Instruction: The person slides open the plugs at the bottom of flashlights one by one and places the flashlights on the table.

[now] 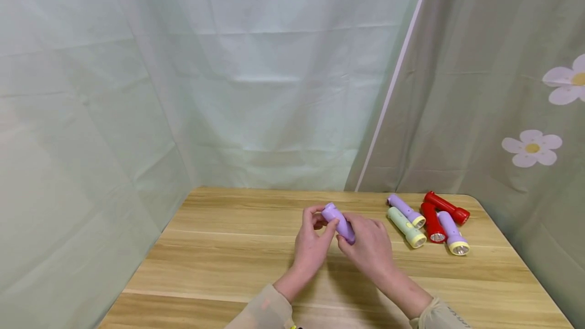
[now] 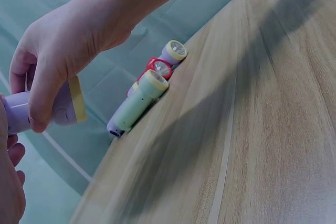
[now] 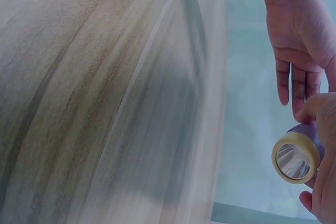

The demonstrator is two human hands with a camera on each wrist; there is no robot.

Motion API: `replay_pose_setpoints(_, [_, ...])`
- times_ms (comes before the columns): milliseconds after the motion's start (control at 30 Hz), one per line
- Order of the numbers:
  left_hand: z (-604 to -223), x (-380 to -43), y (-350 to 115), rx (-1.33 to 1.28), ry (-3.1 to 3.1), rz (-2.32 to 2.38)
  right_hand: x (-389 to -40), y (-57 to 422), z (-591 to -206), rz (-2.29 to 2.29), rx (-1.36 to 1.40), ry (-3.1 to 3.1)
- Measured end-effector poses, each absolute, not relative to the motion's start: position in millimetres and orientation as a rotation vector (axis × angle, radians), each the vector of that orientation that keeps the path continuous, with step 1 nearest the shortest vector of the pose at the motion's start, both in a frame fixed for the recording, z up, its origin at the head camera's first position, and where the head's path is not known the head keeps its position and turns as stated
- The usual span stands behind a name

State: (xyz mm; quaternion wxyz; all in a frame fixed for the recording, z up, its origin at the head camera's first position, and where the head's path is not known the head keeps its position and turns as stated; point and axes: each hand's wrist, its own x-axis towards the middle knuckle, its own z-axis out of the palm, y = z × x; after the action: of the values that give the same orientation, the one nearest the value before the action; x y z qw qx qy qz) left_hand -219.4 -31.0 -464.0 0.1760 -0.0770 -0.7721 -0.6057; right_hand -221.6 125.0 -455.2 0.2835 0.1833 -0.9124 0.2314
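Left hand (image 1: 311, 248): pinching the tail end between thumb and fingers, narrow in the gap; other fingers loosely extended, as seen from the right wrist.
Right hand (image 1: 370, 245): wrapped about the front part, thumb and fingers closed round the barrel just behind the yellow rim (image 2: 77, 99).
Held flashlight (image 1: 343, 226): lavender, raised off the tabletop in front of the body, slanting with tail up and to the left; gripped at both ends.
Lens (image 3: 293, 162): facing outward below the right fingers, with no glow to be seen.
Step in hand: probably working at the tail with the left fingers while steadying the front with the right; cannot tell whether twisting, checking or passing across.
Next move: judged to call for a firm right hold before any loosening at the left, and for keeping the barrel in line if turning it.
Mint green flashlight (image 1: 407, 226): lying nearest to the right hand, apart from it, beside a lavender flashlight (image 1: 404, 208).
Red flashlights (image 1: 447, 207): two, lying close together farther right, with another lavender one (image 1: 450, 227) alongside.
Tabletop (image 1: 215, 248): wood-grained, bearing the whole cluster on its right side.
Curtains (image 1: 283, 95): hung behind and along both sides, pale green, with daisies at the right.
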Motion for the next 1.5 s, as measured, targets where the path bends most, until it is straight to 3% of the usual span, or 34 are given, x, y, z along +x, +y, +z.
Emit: replay_pose_setpoints(1500, [-459.3,-214.2,-36.1,-0.342,-2.059,-2.042,-215.3,126.0,-450.9,0.541,0.614,-2.319])
